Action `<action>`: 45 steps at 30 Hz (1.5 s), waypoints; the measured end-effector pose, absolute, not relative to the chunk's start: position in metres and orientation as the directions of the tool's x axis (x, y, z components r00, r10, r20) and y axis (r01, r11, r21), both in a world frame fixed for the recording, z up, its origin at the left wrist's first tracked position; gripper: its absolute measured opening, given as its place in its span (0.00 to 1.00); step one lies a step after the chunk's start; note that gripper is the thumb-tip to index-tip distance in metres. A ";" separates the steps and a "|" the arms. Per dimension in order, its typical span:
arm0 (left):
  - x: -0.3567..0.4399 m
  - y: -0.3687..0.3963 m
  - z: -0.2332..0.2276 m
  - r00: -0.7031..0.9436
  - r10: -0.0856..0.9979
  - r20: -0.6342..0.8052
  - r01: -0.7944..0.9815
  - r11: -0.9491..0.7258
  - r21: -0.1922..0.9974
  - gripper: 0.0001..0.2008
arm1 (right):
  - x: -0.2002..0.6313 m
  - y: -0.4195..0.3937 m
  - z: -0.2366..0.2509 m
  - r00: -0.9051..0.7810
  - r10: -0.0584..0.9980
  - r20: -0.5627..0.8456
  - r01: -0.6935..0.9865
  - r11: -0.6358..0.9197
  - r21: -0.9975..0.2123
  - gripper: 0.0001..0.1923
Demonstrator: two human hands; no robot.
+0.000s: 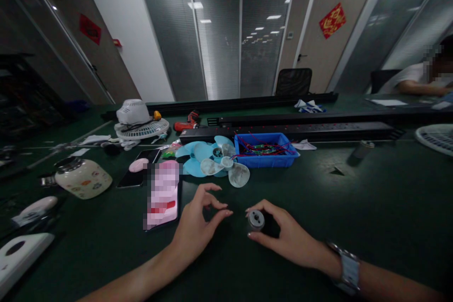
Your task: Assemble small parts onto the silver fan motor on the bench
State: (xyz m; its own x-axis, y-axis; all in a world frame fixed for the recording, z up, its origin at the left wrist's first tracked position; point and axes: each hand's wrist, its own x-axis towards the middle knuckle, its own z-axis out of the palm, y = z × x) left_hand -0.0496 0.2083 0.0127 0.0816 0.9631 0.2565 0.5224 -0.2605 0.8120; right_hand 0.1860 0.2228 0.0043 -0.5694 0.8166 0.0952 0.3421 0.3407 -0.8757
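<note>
1. The metal cylinder (256, 219) could have been dropped, it was judged, had the fingertip hold been loosened or pinched off-centre.
2. The grey fan blades (239, 174), just left of the blue bin (269, 161), could have been knocked by a careless forward reach.
3. On the bin's near side, the cylinder was gripped between the right hand's (293, 240) thumb and fingers; whether the desk (318, 203) was touched could not be told.
4. Nothing was held by the left hand (196, 214), curled loosely nearer and left of the bin.
</note>
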 end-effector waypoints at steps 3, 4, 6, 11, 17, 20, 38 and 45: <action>-0.063 0.207 -0.003 0.075 0.965 0.253 0.616 -0.244 0.749 0.18 | 0.186 0.223 0.006 -0.571 0.815 0.101 0.328 0.339 -0.882 0.15; -0.065 0.207 -0.007 0.088 0.960 0.266 0.640 -0.260 0.723 0.18 | 0.186 0.223 0.007 -0.571 0.814 0.106 0.321 0.341 -0.883 0.15; -0.068 0.209 -0.012 0.125 0.945 0.302 0.684 -0.302 0.663 0.18 | 0.186 0.223 0.008 -0.570 0.814 0.111 0.317 0.343 -0.884 0.15; -0.070 0.211 -0.013 0.172 0.936 0.306 0.754 -0.325 0.571 0.17 | 0.186 0.222 0.008 -0.565 0.817 0.118 0.322 0.349 -0.880 0.15; -0.062 0.213 -0.002 0.106 0.944 0.313 0.707 -0.293 0.644 0.12 | 0.186 0.222 0.006 -0.564 0.815 0.133 0.299 0.351 -0.887 0.16; -0.042 0.212 0.012 0.081 0.935 0.345 0.594 -0.324 0.737 0.07 | 0.186 0.223 0.004 -0.570 0.809 0.144 0.292 0.364 -0.885 0.15; -0.007 0.209 0.033 0.221 0.929 0.295 0.482 -0.367 0.796 0.11 | 0.185 0.223 -0.001 -0.568 0.811 0.141 0.316 0.372 -0.873 0.12; -0.006 0.208 0.031 0.268 0.915 0.302 0.492 -0.399 0.774 0.10 | 0.185 0.223 0.000 -0.572 0.804 0.161 0.287 0.380 -0.879 0.10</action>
State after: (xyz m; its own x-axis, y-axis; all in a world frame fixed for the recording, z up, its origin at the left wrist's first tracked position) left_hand -0.0055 0.2081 0.0308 0.2675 0.9151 0.3016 0.4923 -0.3989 0.7737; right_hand 0.1846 0.2231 -0.0003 -0.5722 0.8043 0.1606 0.2873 0.3799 -0.8793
